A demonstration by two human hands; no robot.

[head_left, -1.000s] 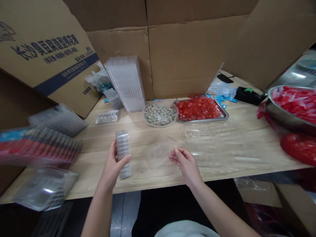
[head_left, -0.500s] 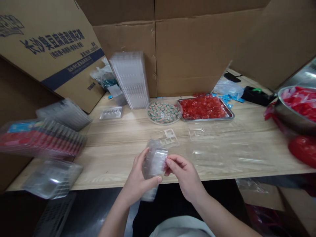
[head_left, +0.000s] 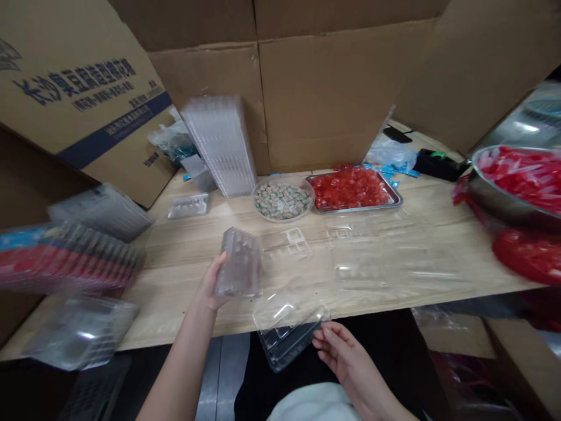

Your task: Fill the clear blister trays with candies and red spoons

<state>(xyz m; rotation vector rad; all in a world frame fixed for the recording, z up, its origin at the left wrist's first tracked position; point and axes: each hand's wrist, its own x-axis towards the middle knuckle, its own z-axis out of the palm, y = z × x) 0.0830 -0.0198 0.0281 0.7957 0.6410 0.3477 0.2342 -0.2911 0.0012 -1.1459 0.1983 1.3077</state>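
My left hand (head_left: 209,285) is raised above the wooden table, gripping a transparent plastic tray (head_left: 240,263) with moulded cells, which is blurred by motion. At the table's front edge, my right hand (head_left: 346,361) is low and nearest a second transparent clamshell tray (head_left: 287,334) with a dark area inside. Its fingers are apart and lie at the tray's right corner. I cannot tell whether they grip it.
On the wooden table (head_left: 175,310) stand a glass bowl of wrapped sweets (head_left: 283,200) and a steel tray of red candies (head_left: 350,190). A tall transparent tray stack (head_left: 219,146) stands behind. Further stacks (head_left: 65,251) lie left, and a steel bowl (head_left: 512,184) sits right.
My hands have come apart. The left hand has moved up and left with a transparent tray, while the right has dropped toward the table's front edge beside the clamshell tray.
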